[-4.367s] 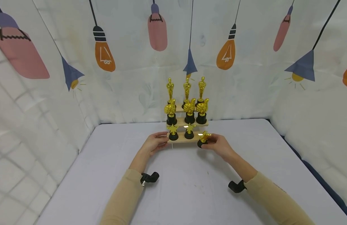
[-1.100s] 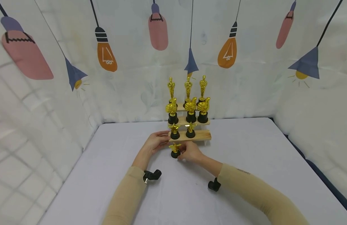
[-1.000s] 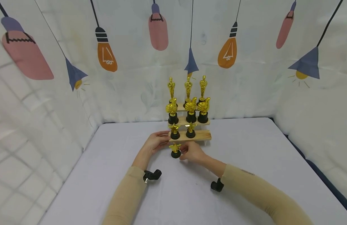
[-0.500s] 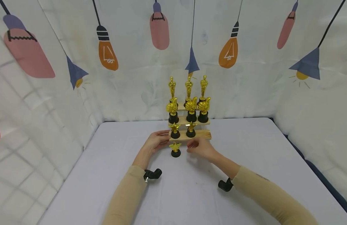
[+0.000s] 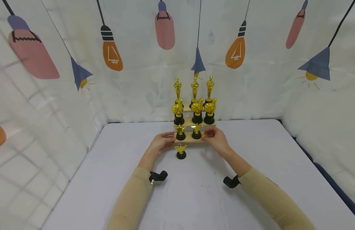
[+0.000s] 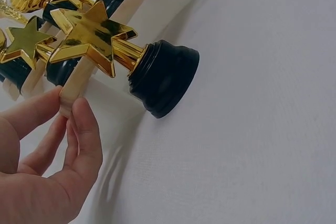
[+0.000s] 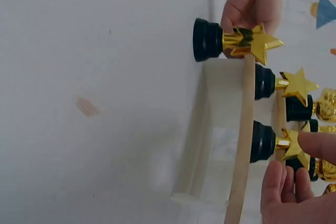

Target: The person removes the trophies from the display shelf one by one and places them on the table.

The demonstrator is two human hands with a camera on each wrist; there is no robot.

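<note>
Wooden shelf [image 5: 188,137]: the left hand [image 5: 160,143] pinches it. Right hand [image 5: 219,141], thumb parted, flanks a star trophy [image 5: 196,134]. Sleeve mark [image 5: 272,182] illegible.

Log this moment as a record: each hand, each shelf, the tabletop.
Left hand: pinches the left end of the wooden bottom shelf
Right hand: beside that shelf's right star trophy; contact unclear
Bottom shelf: two star trophies
Middle shelf: three thumbs-up trophies
Top shelf: three figure trophies
Tabletop: one upright star trophy, before the bottom shelf's left part
</note>
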